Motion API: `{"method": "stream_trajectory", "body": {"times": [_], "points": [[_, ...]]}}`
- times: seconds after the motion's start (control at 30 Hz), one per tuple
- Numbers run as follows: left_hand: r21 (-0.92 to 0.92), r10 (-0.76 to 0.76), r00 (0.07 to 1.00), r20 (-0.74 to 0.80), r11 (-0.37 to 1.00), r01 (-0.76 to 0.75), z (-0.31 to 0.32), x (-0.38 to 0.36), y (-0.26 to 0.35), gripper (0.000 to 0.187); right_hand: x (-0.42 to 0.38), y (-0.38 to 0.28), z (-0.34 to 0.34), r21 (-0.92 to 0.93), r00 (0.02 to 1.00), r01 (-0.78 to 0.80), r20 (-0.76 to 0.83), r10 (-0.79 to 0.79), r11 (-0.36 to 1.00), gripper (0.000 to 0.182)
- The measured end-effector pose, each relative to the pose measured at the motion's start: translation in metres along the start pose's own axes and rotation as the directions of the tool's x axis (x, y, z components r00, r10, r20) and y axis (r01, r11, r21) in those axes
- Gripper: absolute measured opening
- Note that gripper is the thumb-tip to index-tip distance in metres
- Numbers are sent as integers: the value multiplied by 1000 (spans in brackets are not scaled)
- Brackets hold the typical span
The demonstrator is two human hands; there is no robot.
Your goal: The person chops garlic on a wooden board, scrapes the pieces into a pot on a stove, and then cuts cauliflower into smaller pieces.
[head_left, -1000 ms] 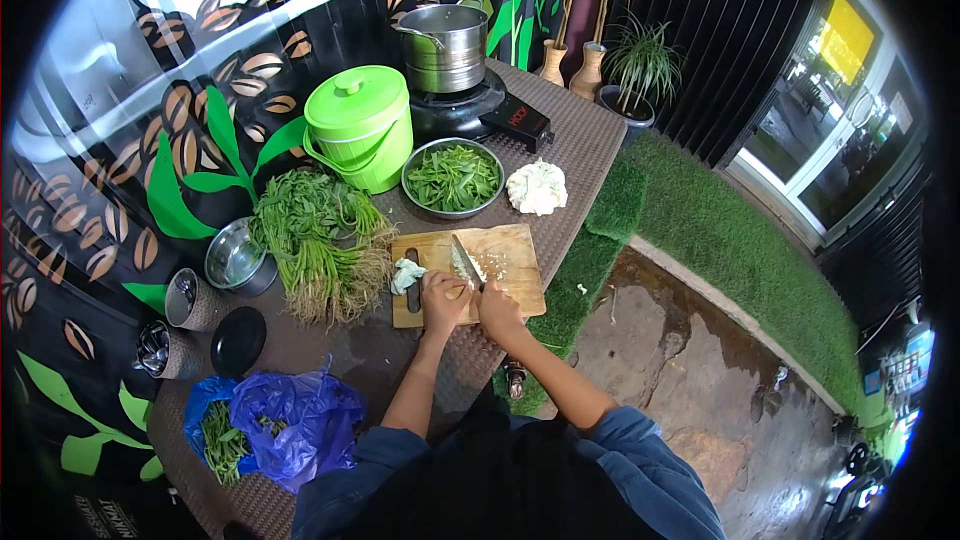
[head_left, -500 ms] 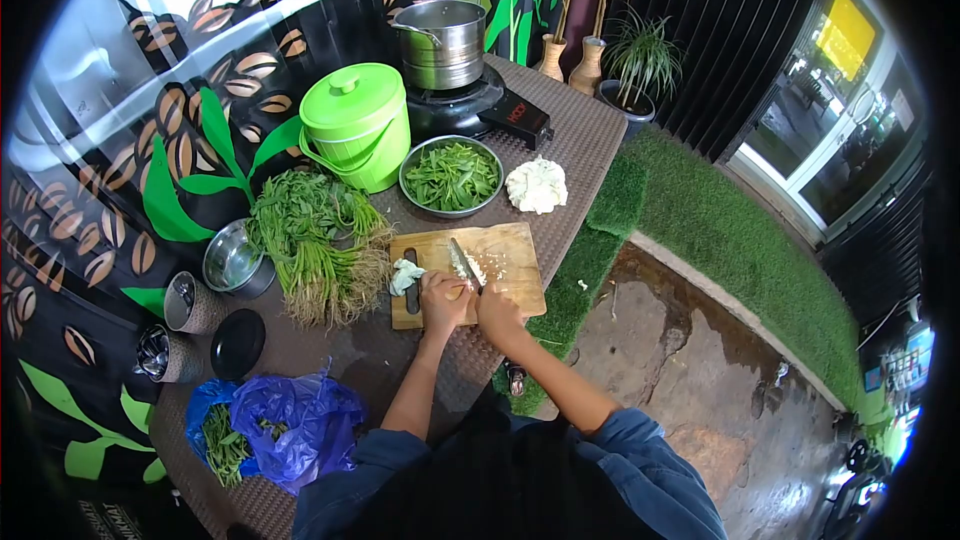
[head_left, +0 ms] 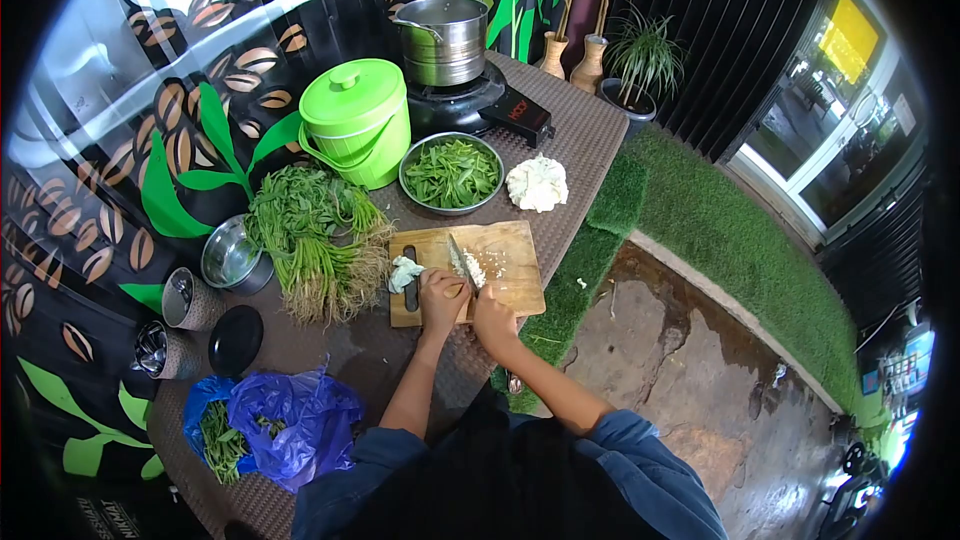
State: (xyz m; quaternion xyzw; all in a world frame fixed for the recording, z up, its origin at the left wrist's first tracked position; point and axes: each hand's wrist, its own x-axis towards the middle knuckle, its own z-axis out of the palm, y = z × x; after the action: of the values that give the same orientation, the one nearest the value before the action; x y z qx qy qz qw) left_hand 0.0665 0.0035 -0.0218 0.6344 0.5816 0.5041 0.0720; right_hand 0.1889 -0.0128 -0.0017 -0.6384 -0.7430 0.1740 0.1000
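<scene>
On the wooden cutting board point(head_left: 518, 285), my right hand point(head_left: 494, 324) is closed round the handle of a knife point(head_left: 458, 254), its blade pointing away from me. My left hand point(head_left: 440, 302) is closed beside the blade, its fingers curled on the board; what they hold is hidden. Small white chopped pieces point(head_left: 474, 268) lie along the blade and scattered to its right. A crumpled pale green-white piece point(head_left: 404, 275) rests by the board's handle slot, left of my left hand.
Behind the board stand a metal bowl of cut green leaves point(head_left: 452, 176), a lumpy white bundle point(head_left: 537, 183), a lidded green bucket point(head_left: 352, 125) and a pot point(head_left: 442, 45) on a black stove point(head_left: 455, 108). Rooted greens point(head_left: 315, 240) lie left. A blue plastic bag point(head_left: 300, 420) is nearer.
My right hand and the knife handle have shifted slightly to the left and nearer to me. My left hand stays almost in place on the board.
</scene>
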Motion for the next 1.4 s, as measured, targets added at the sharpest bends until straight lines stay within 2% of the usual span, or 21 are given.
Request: {"method": "stream_trajectory", "body": {"times": [0.1, 0.23, 0.33, 0.4, 0.53, 0.63, 0.7, 0.73, 0.87, 0.93, 1.07, 1.17, 1.27, 1.37, 1.4], "points": [[-22, 0, 1000, -8, 1000, 0, 1, -1, -3, 9, 8, -2, 3, 48, 997, -5, -74, 9, 999, 32], [-18, -5, 1000, 5, 1000, 5, 2, -2, -6, 9, 11, -2, -14, 72, 999, 40, -38, -37, 997, 27], [-29, -15, 1000, -5, 999, 15, 1, -1, -8, 8, 3, -6, -6, 89, 999, 16, -45, -12, 996, 29], [-13, -22, 1000, 8, 1000, 22, 1, -1, -6, 8, 1, -8, 2, 33, 999, -32, -41, 33, 999, 33], [-20, -6, 1000, -1, 1000, 6, -1, 1, -2, 7, 11, -2, -2, 77, 997, 4, -83, 3, 997, 32], [-24, -36, 999, 6, 999, 36, -3, 1, 0, 7, 7, 0, 6, 53, 987, 60, -149, -52, 997, 28], [-37, -38, 999, -8, 999, 37, -2, 1, 1, 7, 1, -3, 16, -93, 983, 44, -173, -60, 995, 28], [-40, -39, 999, -10, 998, 39, -1, 2, 1, 7, 2, -5, 17, -62, 993, 8, -114, -15, 998, 29], [-43, -40, 999, 1, 998, 40, -4, 0, 3, 8, 11, -1, 12, 15, 986, 29, -163, -26, 999, 30], [-50, -39, 999, -1, 998, 39, -4, 1, 2, 8, 6, -5, -1, 41, 995, 22, -103, -17, 999, 32], [-43, -22, 1000, -9, 999, 21, -3, 2, 1, 8, 4, -4, 6, -3, 998, -46, -39, 46, 999, 37], [-49, -18, 1000, -3, 999, 18, -5, -2, 2, 9, 19, 4, -3, 89, 999, -36, 19, 35, 995, 42], [-44, -28, 999, -37, 999, 26, -6, 0, 9, 9, 25, 34, -24, 414, 984, 48, 136, -113, 909, 44], [-48, -88, 993, -81, 995, 84, -5, 0, 9, 11, 20, 56, -32, 484, 993, 15, 93, -69, 875, 42], [-63, -120, 988, -101, 991, 114, -3, 0, 9, 13, 17, 61, -33, 437, 997, 76, -13, -78, 896, 46]]}}
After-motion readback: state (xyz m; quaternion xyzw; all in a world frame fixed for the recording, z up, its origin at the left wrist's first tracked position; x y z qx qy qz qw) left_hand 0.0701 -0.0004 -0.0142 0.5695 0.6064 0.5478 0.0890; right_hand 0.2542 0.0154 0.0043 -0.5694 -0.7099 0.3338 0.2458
